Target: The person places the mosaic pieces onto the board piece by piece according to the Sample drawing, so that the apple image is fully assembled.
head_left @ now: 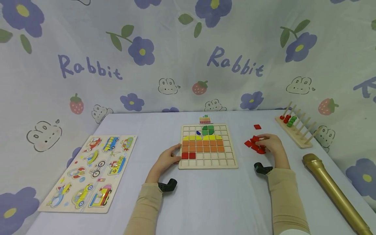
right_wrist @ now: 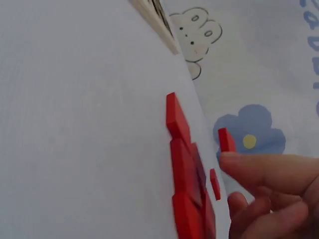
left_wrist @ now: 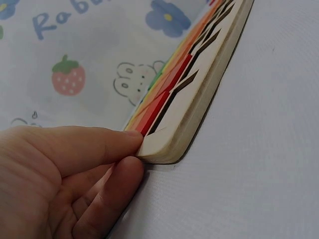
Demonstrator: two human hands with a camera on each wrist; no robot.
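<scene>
1. Head view: left hand [head_left: 167,157] touches the left edge of the grid board [head_left: 215,162], mid-table (whether it pinches, I cannot tell).
2. Right hand [head_left: 272,143], well apart from it, pinches a red tile [right_wrist: 227,141] near loose red tiles [head_left: 255,147], right of the board.
3. Picture card [head_left: 205,119] lies just beside the board's far edge.

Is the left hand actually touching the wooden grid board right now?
Touching. The left wrist view shows it: fingertips of the left hand meet the near corner of the wooden grid board, with no gap visible.
</scene>
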